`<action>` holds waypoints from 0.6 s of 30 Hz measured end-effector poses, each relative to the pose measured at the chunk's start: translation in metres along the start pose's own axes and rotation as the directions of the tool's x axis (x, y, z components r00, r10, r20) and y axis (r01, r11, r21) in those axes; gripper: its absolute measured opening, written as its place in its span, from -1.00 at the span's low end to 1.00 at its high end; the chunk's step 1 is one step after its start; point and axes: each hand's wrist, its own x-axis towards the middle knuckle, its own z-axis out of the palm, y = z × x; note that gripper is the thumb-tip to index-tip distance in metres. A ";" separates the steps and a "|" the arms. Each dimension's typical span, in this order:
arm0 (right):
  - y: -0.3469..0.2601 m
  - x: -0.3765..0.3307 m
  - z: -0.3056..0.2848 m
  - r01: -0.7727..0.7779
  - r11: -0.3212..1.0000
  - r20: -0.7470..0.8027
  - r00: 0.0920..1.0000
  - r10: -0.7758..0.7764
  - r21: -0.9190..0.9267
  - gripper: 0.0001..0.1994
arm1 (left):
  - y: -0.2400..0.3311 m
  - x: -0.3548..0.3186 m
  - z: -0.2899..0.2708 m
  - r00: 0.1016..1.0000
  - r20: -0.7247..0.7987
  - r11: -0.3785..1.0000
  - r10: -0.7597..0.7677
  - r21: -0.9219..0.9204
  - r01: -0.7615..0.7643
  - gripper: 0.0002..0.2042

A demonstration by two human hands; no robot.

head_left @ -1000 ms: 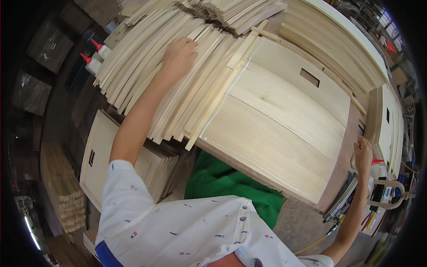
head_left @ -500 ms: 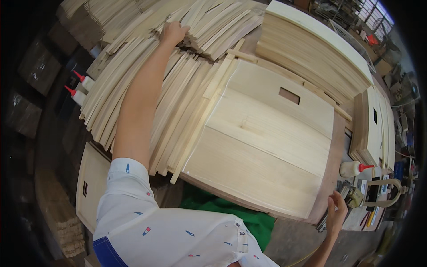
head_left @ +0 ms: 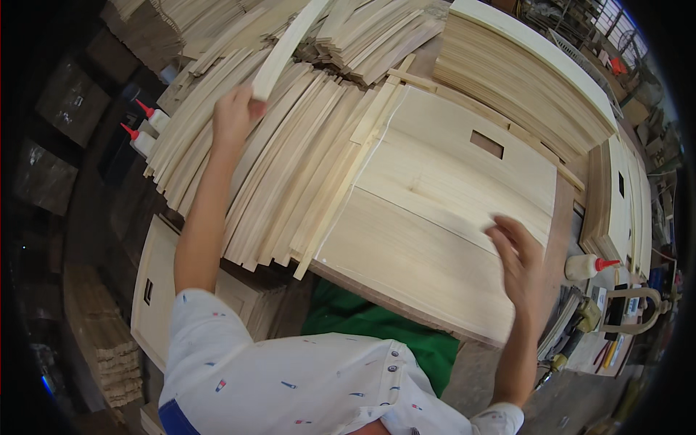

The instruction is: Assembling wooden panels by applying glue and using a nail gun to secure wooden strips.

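Over the stacked wooden strips at the left, my left hand (head_left: 235,116) grips the near end of a pale wooden strip (head_left: 284,54), which slants up and away from me. A flat wooden panel (head_left: 428,225) with a small rectangular cutout lies on the table, and a thin white line of glue (head_left: 366,163) runs along its left edge. Slightly blurred, my right hand (head_left: 518,257) hovers over the panel's right side, fingers apart and holding nothing. Light wooden strips (head_left: 330,196) butt against the panel's left side.
Tall panel stacks (head_left: 522,87) stand behind the panel and at the right. A white glue bottle (head_left: 582,267) with a red tip lies by the right edge, near a nail gun (head_left: 586,317). More red-tipped bottles (head_left: 143,140) stand at the far left. A green cloth (head_left: 377,326) hangs below the table edge.
My left hand has drawn back toward me from the far strips, now with a strip in its grip. My right hand has risen from beside the table to above the panel.
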 end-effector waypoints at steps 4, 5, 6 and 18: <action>-0.022 0.048 0.092 -0.073 0.930 0.220 0.976 -0.009 0.360 -0.69 | 0.017 -0.131 -0.010 1.000 0.010 0.995 -0.029 -0.097 0.030 -0.68; -0.024 0.056 0.112 -0.103 0.890 0.256 0.966 -0.016 0.445 -0.62 | 0.007 -0.156 -0.008 0.996 0.054 0.982 -0.076 -0.168 0.084 -0.68; -0.031 0.061 0.126 -0.134 0.849 0.247 0.969 0.004 0.512 -0.57 | 0.007 -0.182 -0.009 0.991 0.080 0.967 -0.112 -0.223 0.127 -0.67; -0.014 0.081 0.187 -0.237 0.753 0.168 0.971 0.169 0.614 -0.37 | 0.012 -0.257 0.008 0.935 0.342 0.988 -0.091 0.152 0.040 -0.65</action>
